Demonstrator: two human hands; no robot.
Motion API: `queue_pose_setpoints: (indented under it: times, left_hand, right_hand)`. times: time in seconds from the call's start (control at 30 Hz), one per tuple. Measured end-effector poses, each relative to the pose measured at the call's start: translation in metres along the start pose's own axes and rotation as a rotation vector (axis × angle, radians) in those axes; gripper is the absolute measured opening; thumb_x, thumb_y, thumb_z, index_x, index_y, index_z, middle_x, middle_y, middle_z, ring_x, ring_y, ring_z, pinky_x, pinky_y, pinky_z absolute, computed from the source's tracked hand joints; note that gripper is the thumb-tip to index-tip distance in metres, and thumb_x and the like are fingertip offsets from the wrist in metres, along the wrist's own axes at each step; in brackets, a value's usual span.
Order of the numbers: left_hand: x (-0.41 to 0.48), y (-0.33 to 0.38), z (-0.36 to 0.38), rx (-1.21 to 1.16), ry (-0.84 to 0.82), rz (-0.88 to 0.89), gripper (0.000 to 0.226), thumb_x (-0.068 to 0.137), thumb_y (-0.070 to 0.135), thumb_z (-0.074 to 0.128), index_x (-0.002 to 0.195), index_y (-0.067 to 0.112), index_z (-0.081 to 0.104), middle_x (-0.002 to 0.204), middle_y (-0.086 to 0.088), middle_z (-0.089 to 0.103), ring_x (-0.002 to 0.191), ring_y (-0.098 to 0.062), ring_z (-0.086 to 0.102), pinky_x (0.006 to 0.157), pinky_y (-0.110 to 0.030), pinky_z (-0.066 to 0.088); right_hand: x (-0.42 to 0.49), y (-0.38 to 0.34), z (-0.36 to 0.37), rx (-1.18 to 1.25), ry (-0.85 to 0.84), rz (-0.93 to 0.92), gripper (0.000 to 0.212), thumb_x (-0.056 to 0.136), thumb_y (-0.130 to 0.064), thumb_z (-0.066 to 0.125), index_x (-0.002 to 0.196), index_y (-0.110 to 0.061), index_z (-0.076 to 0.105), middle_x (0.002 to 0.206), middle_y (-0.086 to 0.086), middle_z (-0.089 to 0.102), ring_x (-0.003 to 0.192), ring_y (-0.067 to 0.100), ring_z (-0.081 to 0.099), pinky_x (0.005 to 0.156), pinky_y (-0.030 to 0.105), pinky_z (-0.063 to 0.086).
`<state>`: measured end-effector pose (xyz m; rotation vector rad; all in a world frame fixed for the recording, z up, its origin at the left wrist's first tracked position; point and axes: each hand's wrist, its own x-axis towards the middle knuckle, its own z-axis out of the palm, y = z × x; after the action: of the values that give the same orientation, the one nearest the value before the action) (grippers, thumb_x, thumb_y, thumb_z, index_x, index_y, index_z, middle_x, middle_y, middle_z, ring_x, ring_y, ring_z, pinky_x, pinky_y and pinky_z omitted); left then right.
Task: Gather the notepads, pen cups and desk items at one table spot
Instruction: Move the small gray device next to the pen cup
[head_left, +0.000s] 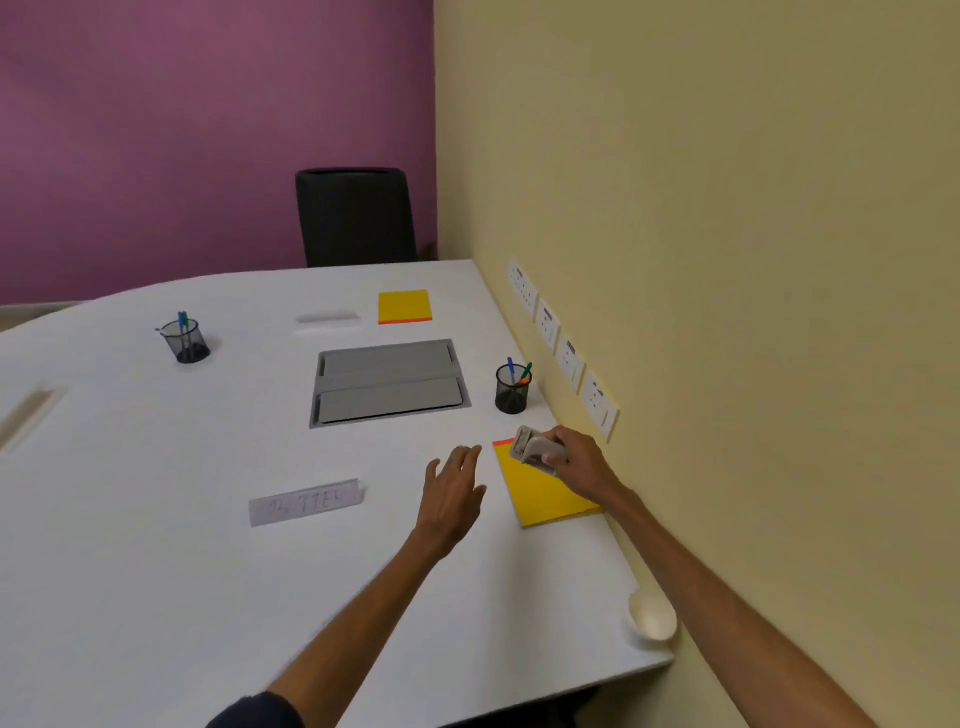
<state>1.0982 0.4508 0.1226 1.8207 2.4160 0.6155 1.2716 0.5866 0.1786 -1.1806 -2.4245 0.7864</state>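
Over by the yellow wall, the right hand (576, 462) has its grip clamped on a grey stapler (535, 447), fingers curled round its body, holding it just above the far end of the near yellow notepad (545, 499). That notepad lies flat on the white table (156, 519), close to the wall-side edge. The left hand (452, 493) hovers just left of the notepad, its grip apart, fingers straight and spread, holding nothing; whether it touches the table I cannot tell. Beyond the stapler a black mesh pen cup (511, 395) stands upright near the wall with pens in it. A second mesh pen cup (186, 340), also holding pens, stands well apart on the far left. A second yellow notepad (404, 306) lies at the table's far end, beside a blurred grey strip (328, 317). Between the cups a grey cable hatch (389, 382) is set in the table top. A handwritten name plate (306, 503) lies left of the left hand. A white paper cup (652, 616) stands at the near right corner. A black chair (356, 215) stands at the far end, and wall sockets (566, 353) line the wall
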Motion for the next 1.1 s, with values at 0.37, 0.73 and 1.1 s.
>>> queue_pose_setpoints:
  times: [0.37, 0.73, 1.1]
  left_hand:
    - [0.091, -0.058, 0.111, 0.031, -0.112, -0.292, 0.067, 0.100, 0.046, 0.040, 0.153, 0.011, 0.020, 0.161, -0.007, 0.019, 0.150, -0.020, 0.011, 0.119, -0.048, 0.012]
    - [0.150, -0.107, 0.187, 0.047, -0.333, -0.406, 0.097, 0.085, 0.079, 0.018, 0.154, 0.015, -0.006, 0.162, -0.006, -0.010, 0.149, -0.021, -0.012, 0.117, -0.057, 0.001]
    - [0.150, -0.117, 0.216, 0.081, -0.440, -0.389, 0.104, 0.062, 0.089, -0.014, 0.149, 0.033, -0.020, 0.147, -0.006, -0.039, 0.138, -0.031, -0.037, 0.108, -0.061, -0.020]
  right_hand:
    - [0.204, 0.104, 0.052, -0.263, -0.340, -0.032, 0.024, 0.092, -0.009, 0.055, 0.115, -0.004, 0.054, 0.118, 0.018, 0.060, 0.104, 0.032, 0.058, 0.082, 0.037, 0.045]
    - [0.298, 0.168, 0.124, -0.317, -0.482, -0.015, 0.035, 0.089, -0.008, 0.059, 0.121, -0.017, 0.047, 0.121, 0.014, 0.056, 0.106, 0.027, 0.058, 0.092, 0.043, 0.052]
    - [0.317, 0.205, 0.137, -0.369, -0.583, -0.145, 0.037, 0.097, -0.014, 0.048, 0.132, -0.026, 0.048, 0.131, 0.012, 0.054, 0.116, 0.027, 0.050, 0.101, 0.044, 0.044]
